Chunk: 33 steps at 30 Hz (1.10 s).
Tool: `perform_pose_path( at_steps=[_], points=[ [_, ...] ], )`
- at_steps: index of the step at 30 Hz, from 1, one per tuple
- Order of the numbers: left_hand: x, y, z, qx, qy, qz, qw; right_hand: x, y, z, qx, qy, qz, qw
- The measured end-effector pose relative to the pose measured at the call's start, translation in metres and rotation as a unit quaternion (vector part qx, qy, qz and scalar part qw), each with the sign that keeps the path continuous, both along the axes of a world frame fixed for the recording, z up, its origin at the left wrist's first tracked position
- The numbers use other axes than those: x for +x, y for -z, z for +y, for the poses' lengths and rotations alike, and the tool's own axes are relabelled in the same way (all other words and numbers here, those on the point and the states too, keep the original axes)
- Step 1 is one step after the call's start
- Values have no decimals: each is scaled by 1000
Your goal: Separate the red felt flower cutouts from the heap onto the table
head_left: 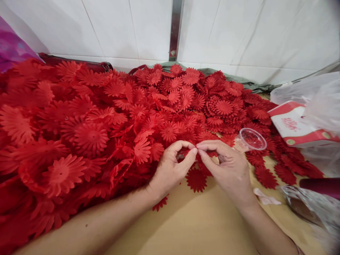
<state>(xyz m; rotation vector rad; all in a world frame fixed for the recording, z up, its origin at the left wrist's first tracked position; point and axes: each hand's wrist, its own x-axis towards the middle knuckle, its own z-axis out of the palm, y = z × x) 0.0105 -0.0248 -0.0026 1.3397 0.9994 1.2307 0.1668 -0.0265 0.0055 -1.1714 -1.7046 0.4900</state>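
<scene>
Looking at some red petals right behind my fingertips, near edge of the big pile of red flowers. My left hand and right hand meet there, each with thumb and index drawn nearly together in a pinch. Honestly can't tell from my end what's between them, if anything; I just get a sliver of red. One dark red flower shows just below, over the tan tabletop. Past my right hand there's a clear plastic cup among the flowers, then a red-and-white box by a filmy plastic bag. White tiled wall behind it all.
</scene>
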Motion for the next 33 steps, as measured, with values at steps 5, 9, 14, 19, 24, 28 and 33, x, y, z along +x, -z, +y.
perform_pose_path(
  at_steps=[5,9,14,19,24,28,33],
  points=[
    [0,-1,0,-15,17,-14,1000,1,-2,0,19,5,-22,1000],
    [-1,0,0,-17,17,-21,999,2,-4,-1,15,16,-17,1000],
    [0,0,0,-17,2,-1,1000,1,-2,-1,11,4,-18,1000],
    [0,0,0,-3,-20,14,1000,1,1,0,13,-15,-9,1000],
    [0,0,0,7,-29,33,999,1,0,0,1,-17,-12,1000],
    [-2,1,0,33,-42,62,997,1,1,-1,0,-22,-1,1000],
    [-2,1,0,58,-45,85,994,0,0,-2,9,-20,-7,1000]
  ],
)
